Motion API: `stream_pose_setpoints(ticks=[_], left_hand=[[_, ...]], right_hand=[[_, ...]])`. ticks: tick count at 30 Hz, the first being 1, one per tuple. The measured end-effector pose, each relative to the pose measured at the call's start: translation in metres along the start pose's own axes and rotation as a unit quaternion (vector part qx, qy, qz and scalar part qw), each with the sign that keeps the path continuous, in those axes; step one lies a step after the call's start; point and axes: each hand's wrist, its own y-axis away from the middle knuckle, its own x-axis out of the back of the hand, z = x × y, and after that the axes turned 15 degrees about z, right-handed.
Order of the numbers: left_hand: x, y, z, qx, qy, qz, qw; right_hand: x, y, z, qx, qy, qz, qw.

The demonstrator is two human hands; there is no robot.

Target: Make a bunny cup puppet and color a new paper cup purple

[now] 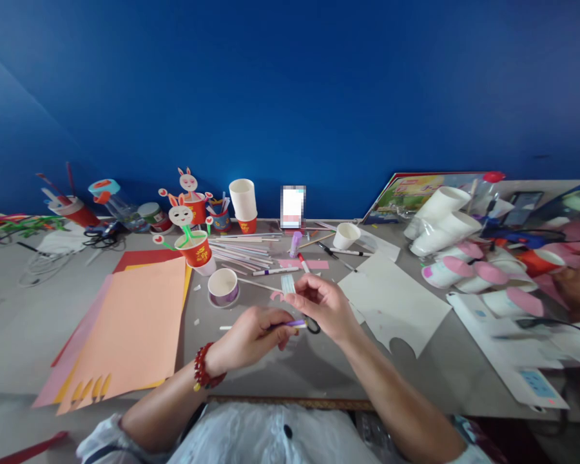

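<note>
My left hand point(260, 335) is closed in a pinch, with a thin purple-and-white stick point(297, 323) between thumb and fingers. My right hand point(325, 304) is raised just to the right of it. Its thumb and fingertips pinch a small, pale rectangular piece point(287, 284) with light blue on it; its exact kind is unclear. Below the right fingers shows a black loop, like a scissor handle point(312, 325), partly hidden. A white stick point(225, 328) pokes out left of my left hand. Ahead stand an open paper cup point(223, 287) and a purple glue stick point(296, 244).
Coloured paper sheets point(125, 322) lie at left, behind them a rabbit-decorated red cup point(194, 250). Many straws point(244, 253) are spread mid-table. A cut white sheet point(391, 296) lies at right, near a power strip point(512, 361) and white cups point(444, 232). Another person's blurred hand point(577, 290) shows far right.
</note>
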Motion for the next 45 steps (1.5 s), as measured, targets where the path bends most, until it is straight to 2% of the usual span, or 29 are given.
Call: stream_pose_setpoints(ticks=[6,18,24,30,35,41,45], left_hand=[[0.000,-0.001,-0.001,-0.005,-0.010,0.001,1.000],[-0.003,0.003,-0.010,-0.002,0.041,0.031,0.999],[-0.007,0.005,-0.013,-0.013,0.045,0.051,0.998],[-0.009,0.005,-0.014,0.003,0.057,0.058,0.997],[-0.003,0.001,-0.010,0.007,0.061,0.032,0.998],[0.004,-0.004,-0.011,0.099,0.138,-0.047,0.984],[0.002,-0.005,-0.014,0.115,0.166,-0.039,0.979]], right_hand=[[-0.001,0.002,-0.001,-0.003,0.000,-0.008,1.000],[-0.002,0.003,-0.007,-0.042,-0.058,-0.002,0.997],[-0.003,0.003,-0.005,-0.022,-0.073,0.012,0.997],[-0.003,0.004,-0.004,-0.019,-0.073,0.019,0.997],[-0.004,0.001,-0.002,0.009,-0.064,0.014,0.998],[-0.006,-0.003,0.001,-0.011,-0.087,-0.044,0.995],[-0.006,-0.003,0.000,-0.020,-0.104,-0.041,0.994]])
